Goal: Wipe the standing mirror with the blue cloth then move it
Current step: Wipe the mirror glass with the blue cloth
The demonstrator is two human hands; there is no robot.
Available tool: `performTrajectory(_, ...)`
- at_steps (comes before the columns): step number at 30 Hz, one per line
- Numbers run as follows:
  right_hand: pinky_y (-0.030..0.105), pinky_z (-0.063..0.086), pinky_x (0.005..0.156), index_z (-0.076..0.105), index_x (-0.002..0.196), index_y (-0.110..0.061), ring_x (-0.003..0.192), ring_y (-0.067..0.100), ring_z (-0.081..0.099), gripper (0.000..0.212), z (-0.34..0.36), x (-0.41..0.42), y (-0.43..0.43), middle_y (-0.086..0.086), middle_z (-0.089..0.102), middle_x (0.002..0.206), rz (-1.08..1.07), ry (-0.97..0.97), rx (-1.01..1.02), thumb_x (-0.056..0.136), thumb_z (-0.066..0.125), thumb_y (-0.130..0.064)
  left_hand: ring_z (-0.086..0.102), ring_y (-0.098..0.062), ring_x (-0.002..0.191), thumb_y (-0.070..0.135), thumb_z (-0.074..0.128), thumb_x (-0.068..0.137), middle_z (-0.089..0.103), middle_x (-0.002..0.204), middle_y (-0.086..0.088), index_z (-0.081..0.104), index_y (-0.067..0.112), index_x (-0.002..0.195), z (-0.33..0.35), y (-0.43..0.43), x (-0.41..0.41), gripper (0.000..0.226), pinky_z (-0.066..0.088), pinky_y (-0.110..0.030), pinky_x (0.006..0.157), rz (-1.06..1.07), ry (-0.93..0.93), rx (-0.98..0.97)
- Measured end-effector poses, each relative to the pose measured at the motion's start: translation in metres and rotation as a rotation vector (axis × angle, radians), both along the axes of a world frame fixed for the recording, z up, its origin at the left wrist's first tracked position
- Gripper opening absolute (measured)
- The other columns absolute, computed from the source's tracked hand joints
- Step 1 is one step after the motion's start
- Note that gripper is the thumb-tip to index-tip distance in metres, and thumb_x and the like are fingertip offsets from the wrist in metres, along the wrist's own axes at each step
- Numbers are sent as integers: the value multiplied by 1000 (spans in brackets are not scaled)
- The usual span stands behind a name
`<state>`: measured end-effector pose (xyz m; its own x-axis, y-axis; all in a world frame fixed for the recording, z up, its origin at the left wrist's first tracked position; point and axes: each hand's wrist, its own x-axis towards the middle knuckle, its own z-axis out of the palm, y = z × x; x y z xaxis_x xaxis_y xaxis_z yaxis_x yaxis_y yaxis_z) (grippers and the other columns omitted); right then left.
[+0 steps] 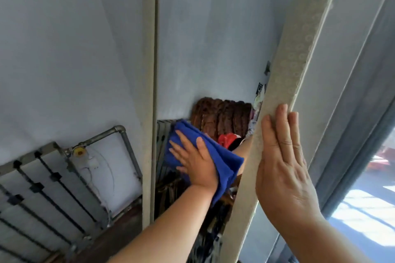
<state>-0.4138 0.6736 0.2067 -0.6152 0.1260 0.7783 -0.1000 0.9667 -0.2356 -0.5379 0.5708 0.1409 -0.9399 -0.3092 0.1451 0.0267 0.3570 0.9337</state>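
Mirror: the standing mirror [205, 49] stands upright in front of me, tilted in the view, between a pale wall on my left and a grey window frame [350, 134] on my right
Mirror frame: pale beige, with a faint ring pattern on the right rail [292, 66]; the left rail [148, 70] is plain
Glass: it reflects mostly the pale wall, and low down a brown ribbed thing and some red fabric that I cannot make out clearly
My left hand: my left hand [196, 160] lies flat and spread, fingers extended, palm pressing the blue cloth [222, 156] against the lower part of the glass
Blue cloth: folded, bright blue, caught between my palm and the glass; its edges stick out above my fingers and hang past my wrist towards the right rail
My right hand: my right hand [284, 156] is open, fingers straight and together, laid flat against the outer side of the right rail; the fingers are not curled round it
Radiator: a metal radiator [42, 188] with dark bars and a grey pipe [102, 134] sits against the wall left of the mirror, just beside the left rail
Window: bright sunlight shows through at the lower right corner
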Motion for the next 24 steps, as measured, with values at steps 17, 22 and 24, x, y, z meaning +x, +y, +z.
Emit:
performTrajectory(17, 55, 18, 114, 33, 148, -5, 147, 42, -1, 59, -53, 9, -8, 10, 10, 162, 45, -7, 18, 89, 32, -12, -14, -36, 147, 64, 3, 94, -12, 159, -16, -20, 36, 149, -61, -14, 35, 66, 7, -71, 109, -263, 535, -647)
performTrajectory(22, 64, 22, 110, 35, 149, -18, 146, 45, -3, 72, -67, 3, 4, 8, 6, 162, 20, 33, 118, 84, 64, -8, -24, -26, 146, 68, 6, 92, -23, 160, -6, -18, 43, 147, 16, 12, 7, 65, -9, -66, 112, -247, 674, -580)
performTrajectory(24, 64, 21, 110, 34, 149, -22, 146, 45, -4, 75, -66, 0, 4, 7, 5, 163, 4, 43, 116, 83, 68, -14, -18, -26, 148, 68, 11, 91, -14, 162, -3, -9, 43, 149, 66, 20, -12, 67, -10, -66, 109, -225, 742, -549)
